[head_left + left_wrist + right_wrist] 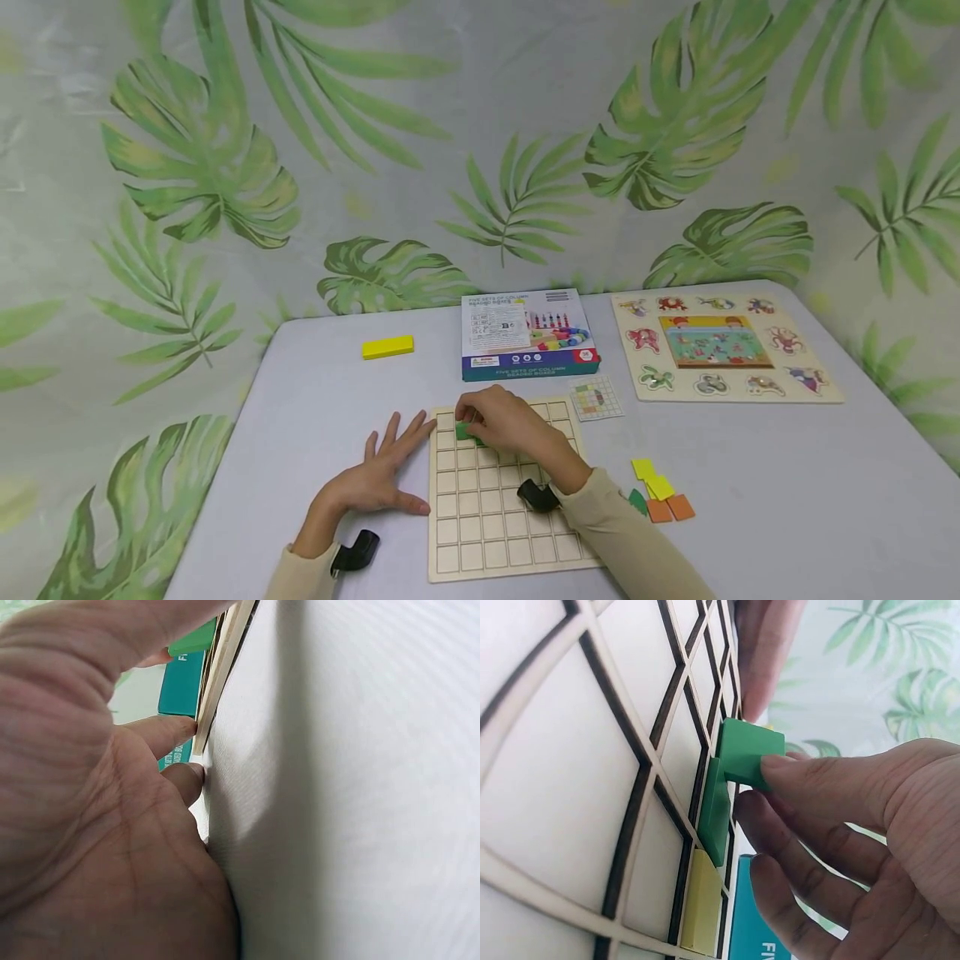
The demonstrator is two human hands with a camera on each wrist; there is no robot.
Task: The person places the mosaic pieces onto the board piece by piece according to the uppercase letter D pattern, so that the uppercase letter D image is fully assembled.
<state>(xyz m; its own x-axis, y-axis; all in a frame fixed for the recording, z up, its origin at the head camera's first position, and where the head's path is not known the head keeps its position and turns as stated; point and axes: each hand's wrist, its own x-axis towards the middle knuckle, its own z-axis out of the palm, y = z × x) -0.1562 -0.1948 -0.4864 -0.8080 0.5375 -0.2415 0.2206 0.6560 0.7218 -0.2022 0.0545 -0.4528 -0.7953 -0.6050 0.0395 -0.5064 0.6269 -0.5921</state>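
Note:
My right hand pinches a green square tile between thumb and fingers, tilted against the wooden grid board near its upper left. In the right wrist view, another green tile lies in the grid beside the held one, and a pale yellow tile sits beyond it. With fingers spread, my left hand rests on the table at the board's left side, fingertips and thumb touching its edge. The left wrist view shows a fingertip against the board edge.
Behind the board stand a bead-set box and a yellow block. A small pattern card lies by its upper right corner. A sea-animal peg puzzle is farther right. Loose yellow tiles, orange tiles and a green piece lie right.

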